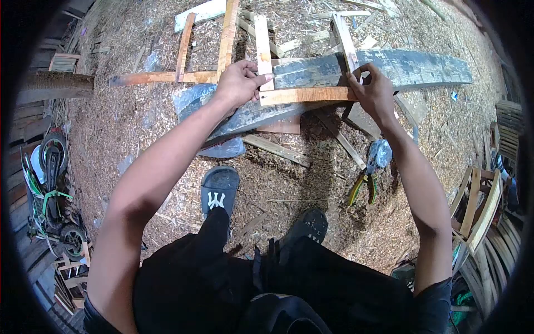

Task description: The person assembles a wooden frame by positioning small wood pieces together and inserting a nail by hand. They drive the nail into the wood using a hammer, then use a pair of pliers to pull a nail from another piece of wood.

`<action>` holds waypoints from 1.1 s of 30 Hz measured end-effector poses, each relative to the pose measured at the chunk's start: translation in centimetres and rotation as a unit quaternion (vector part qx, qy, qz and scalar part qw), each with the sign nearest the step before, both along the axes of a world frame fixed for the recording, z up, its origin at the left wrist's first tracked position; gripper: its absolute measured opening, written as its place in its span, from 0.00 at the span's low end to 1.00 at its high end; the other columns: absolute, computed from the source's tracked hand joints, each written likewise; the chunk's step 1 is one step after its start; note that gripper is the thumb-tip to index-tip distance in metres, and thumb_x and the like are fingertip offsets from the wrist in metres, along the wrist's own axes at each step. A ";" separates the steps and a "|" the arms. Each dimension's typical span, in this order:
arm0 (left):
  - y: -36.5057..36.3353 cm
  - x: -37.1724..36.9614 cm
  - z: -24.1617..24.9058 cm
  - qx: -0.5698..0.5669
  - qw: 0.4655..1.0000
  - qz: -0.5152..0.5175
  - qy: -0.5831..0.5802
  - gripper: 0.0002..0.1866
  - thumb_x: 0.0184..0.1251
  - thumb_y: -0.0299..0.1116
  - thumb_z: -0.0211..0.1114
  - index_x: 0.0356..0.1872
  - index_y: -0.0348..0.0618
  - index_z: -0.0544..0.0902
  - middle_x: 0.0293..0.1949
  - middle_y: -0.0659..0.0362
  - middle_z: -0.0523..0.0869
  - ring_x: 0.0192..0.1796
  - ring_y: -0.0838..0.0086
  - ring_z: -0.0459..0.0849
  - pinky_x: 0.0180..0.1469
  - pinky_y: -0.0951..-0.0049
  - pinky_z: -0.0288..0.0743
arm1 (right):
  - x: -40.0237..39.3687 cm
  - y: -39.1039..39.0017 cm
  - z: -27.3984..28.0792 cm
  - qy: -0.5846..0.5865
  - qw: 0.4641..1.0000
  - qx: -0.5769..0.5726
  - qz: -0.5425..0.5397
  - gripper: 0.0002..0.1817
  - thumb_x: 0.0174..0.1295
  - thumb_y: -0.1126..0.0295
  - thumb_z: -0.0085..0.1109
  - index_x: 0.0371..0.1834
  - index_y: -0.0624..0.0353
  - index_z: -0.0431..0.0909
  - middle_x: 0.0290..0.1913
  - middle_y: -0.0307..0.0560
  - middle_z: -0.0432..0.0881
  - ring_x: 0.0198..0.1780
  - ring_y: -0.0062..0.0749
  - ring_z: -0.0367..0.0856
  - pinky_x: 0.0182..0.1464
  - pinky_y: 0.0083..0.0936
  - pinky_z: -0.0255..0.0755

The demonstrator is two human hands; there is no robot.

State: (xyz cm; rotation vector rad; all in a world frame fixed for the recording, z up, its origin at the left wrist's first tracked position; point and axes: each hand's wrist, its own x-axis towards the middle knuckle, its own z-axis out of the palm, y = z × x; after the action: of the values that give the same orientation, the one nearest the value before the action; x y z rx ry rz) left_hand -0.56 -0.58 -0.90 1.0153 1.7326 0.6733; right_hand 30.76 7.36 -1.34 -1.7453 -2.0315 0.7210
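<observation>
A small wooden frame (306, 96) lies across a weathered grey plank (423, 68). It has a short crosspiece at the near side and two slats pointing away from me. My left hand (243, 83) is closed at its left corner, thumb pressed on the left slat (263, 47); its other fingers are partly hidden. At the opposite corner, my right hand (374, 89) pinches the place where the right slat (346, 44) meets the crosspiece. Left of my left hand, a second assembly of wooden strips (183, 47) rests on the ground.
Pliers with yellow-green handles (361, 188) lie near a clear plastic bag (380, 152) below my right hand. Wood shavings and loose strips cover the ground. A motorbike (53, 183) stands at left, a slatted wooden piece (478, 206) at right. My sandalled feet are below the plank.
</observation>
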 end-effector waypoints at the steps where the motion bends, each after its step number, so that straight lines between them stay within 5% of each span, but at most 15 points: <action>1: 0.0 0.0 0.1 0.001 1.000 0.000 -0.001 0.22 0.71 0.33 0.75 0.56 0.28 0.78 0.30 0.59 0.85 0.24 0.80 0.82 0.22 0.78 0.74 | 0.0 0.0 0.0 -0.006 1.000 0.005 0.001 0.20 0.63 0.54 0.75 0.40 0.60 0.83 0.31 0.58 0.88 0.35 0.48 0.90 0.40 0.40 0.81; 22: 0.7 -0.5 -1.2 -0.008 1.000 0.007 -0.020 0.26 0.70 0.35 0.76 0.57 0.27 0.74 0.30 0.55 0.84 0.22 0.74 0.84 0.20 0.73 0.77 | -0.3 -0.5 0.3 -0.020 1.000 0.020 -0.012 0.19 0.64 0.53 0.73 0.39 0.58 0.82 0.31 0.59 0.89 0.37 0.53 0.91 0.42 0.44 0.81; 25: 0.9 -0.7 -1.4 -0.009 1.000 0.001 -0.025 0.19 0.73 0.31 0.73 0.54 0.30 0.76 0.30 0.55 0.86 0.21 0.77 0.82 0.19 0.75 0.75 | -0.3 -0.5 0.5 -0.022 1.000 0.005 -0.008 0.19 0.65 0.53 0.73 0.40 0.59 0.82 0.33 0.60 0.89 0.38 0.53 0.91 0.42 0.44 0.81; 27: 1.1 -1.1 -1.6 -0.003 0.999 -0.027 -0.036 0.30 0.70 0.34 0.76 0.62 0.24 0.72 0.27 0.53 0.85 0.21 0.74 0.84 0.20 0.73 0.78 | -0.4 -0.5 0.5 -0.022 1.000 0.001 -0.012 0.19 0.65 0.53 0.73 0.40 0.59 0.82 0.33 0.60 0.89 0.38 0.52 0.91 0.42 0.44 0.81; 33: 1.5 -1.0 -1.2 -0.021 0.999 -0.047 -0.006 0.32 0.70 0.36 0.76 0.64 0.22 0.73 0.29 0.52 0.88 0.22 0.74 0.86 0.20 0.74 0.80 | -0.5 -0.4 0.6 -0.025 1.000 -0.001 -0.013 0.19 0.65 0.53 0.73 0.39 0.59 0.82 0.32 0.59 0.89 0.37 0.52 0.91 0.42 0.44 0.81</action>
State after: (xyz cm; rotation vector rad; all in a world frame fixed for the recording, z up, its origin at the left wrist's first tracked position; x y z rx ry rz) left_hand -1.56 0.88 -2.12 1.0544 1.6711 0.5810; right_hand 30.31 6.96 -0.72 -1.8042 -2.0368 0.6771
